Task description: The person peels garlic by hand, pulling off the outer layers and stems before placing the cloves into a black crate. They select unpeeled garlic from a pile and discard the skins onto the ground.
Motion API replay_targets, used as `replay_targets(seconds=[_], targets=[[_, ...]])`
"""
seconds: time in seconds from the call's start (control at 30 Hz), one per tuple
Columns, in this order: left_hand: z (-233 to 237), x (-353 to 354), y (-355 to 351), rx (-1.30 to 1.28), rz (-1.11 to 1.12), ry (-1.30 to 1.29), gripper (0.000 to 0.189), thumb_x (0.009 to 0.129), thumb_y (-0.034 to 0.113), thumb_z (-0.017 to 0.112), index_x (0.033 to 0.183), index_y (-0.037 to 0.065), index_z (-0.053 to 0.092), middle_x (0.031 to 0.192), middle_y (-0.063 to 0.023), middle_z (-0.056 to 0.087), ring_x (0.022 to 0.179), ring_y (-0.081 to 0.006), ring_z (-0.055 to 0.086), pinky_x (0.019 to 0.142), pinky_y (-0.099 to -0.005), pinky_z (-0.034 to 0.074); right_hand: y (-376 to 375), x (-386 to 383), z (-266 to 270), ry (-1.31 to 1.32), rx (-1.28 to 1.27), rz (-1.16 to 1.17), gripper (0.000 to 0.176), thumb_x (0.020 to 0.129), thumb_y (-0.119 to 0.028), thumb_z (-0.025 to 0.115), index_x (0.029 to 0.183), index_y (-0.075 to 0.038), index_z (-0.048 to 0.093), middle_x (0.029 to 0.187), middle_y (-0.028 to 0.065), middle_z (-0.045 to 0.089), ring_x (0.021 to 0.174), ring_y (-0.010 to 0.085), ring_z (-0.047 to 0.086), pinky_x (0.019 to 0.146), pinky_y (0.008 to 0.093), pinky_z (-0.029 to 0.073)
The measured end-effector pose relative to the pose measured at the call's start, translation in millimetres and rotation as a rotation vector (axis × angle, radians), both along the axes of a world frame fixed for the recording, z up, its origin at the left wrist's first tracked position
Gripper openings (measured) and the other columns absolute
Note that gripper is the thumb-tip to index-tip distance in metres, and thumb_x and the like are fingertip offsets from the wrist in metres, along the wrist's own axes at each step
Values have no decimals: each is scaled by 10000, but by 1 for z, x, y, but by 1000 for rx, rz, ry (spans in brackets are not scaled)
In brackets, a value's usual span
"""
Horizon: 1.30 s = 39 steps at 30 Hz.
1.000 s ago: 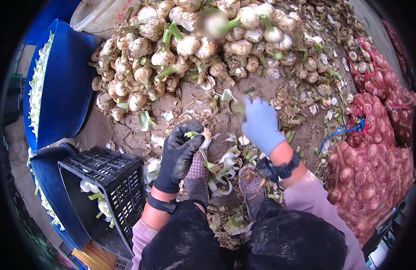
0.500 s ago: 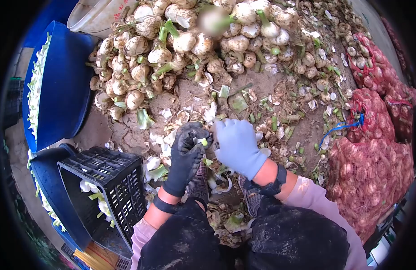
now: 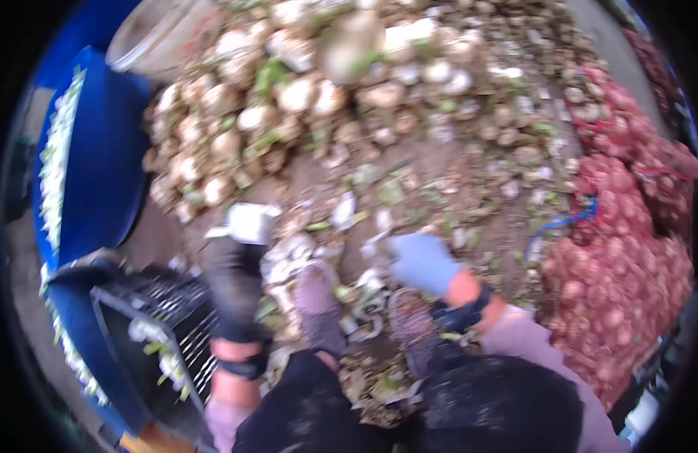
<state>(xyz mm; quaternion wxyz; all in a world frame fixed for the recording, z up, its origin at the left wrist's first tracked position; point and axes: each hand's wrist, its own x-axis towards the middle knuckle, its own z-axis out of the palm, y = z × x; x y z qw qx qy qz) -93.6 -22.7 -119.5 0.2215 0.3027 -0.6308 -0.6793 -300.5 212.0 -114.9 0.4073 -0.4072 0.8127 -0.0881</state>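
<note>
My left hand, in a black glove and smeared by motion, holds a white peeled garlic bulb at its fingertips. The bulb's cut stem points left. My right hand, in a pale blue glove, is closed above the littered ground. Something thin and pale shows at its fingers, too blurred to name. Ahead of both hands lies a heap of unpeeled garlic bulbs. Peelings lie between the hands, around my feet.
At left a black crate lies on its side with white bulbs inside. Blue tubs of trimmed bulbs stand behind and beside it. A whitish bucket is at the back left. Red mesh sacks line the right side.
My hands have parted. The left moved left toward the crate, carrying the bulb, whose white side now shows. The right shifted slightly right and down. The view has blurred.
</note>
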Motion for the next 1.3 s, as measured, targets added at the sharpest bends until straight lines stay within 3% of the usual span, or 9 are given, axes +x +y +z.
replay_targets(seconds=[0.03, 0.13, 0.3, 0.33, 0.7, 0.9, 1.0, 1.17, 1.3], targets=[[23, 7, -29, -602, 152, -409, 352, 970, 137, 480, 1303, 23, 466, 1279, -99, 539, 1149, -234, 542, 1003, -366, 450, -4, 1, 3, -38, -3, 19, 285, 801, -342, 579, 875, -82, 669, 858, 187, 666, 810, 370, 649, 733, 470, 509], [155, -32, -85, -261, 635, 321, 419, 740, 158, 743, 1077, 25, 532, 1057, -56, 592, 954, -135, 577, 765, -259, 525, 7, -30, 3, 186, -217, -278, 273, 834, -294, 577, 999, -91, 655, 930, 183, 660, 867, 363, 635, 757, 455, 501], [179, -44, -108, 815, -300, 695, 341, 992, 188, 435, 1270, 8, 516, 1115, -86, 605, 897, -184, 619, 787, -260, 509, 54, -162, 3, 1159, 26, -567, 426, 740, -154, 621, 1163, -184, 583, 988, 123, 608, 933, 290, 591, 794, 421, 485], [154, -56, -78, 361, -61, 503, 372, 985, 242, 455, 1281, 21, 500, 1142, -91, 591, 909, -190, 625, 788, -278, 517, 71, -186, -1, 1181, 145, -593, 498, 762, -202, 627, 1246, -169, 514, 1027, 129, 580, 989, 306, 558, 834, 417, 460], [8, -81, 78, 436, -459, -194, 465, 895, 185, 641, 1302, 45, 467, 1169, -85, 582, 991, -194, 619, 828, -313, 519, 94, -107, 8, 84, -308, -1241, 342, 797, -1, 680, 1112, 21, 547, 1003, 159, 668, 841, 236, 677, 706, 343, 547], [8, -105, 103, 413, -467, -120, 604, 853, 132, 681, 1372, 28, 390, 1238, -100, 554, 1083, -191, 571, 940, -338, 473, 15, -5, 30, 95, -623, -221, 477, 838, -170, 628, 1267, -4, 504, 1152, 193, 611, 1037, 269, 611, 897, 352, 491], [21, -96, 91, 454, -357, -102, 626, 796, -7, 674, 1360, 11, 403, 1233, -102, 558, 1122, -178, 549, 964, -320, 451, 13, -20, 7, -801, -612, -793, 525, 890, -195, 611, 1344, 3, 437, 1221, 163, 586, 1081, 227, 579, 942, 316, 454], [10, -83, 87, -340, -539, -155, 719, 749, 7, 738, 1378, 1, 389, 1373, -124, 459, 1244, -220, 467, 1035, -338, 395, -19, -25, 12, -254, -481, -360, 350, 884, -325, 625, 1033, -10, 650, 884, 220, 658, 835, 339, 657, 724, 394, 496], [22, -81, 89, 457, -310, -44, 655, 761, 3, 737, 1341, 2, 433, 1373, -109, 461, 1272, -211, 436, 993, -339, 439, -24, -17, 12, -648, -390, -584, 286, 931, -253, 575, 986, 18, 649, 722, 77, 650, 651, 169, 619, 600, 313, 473]])
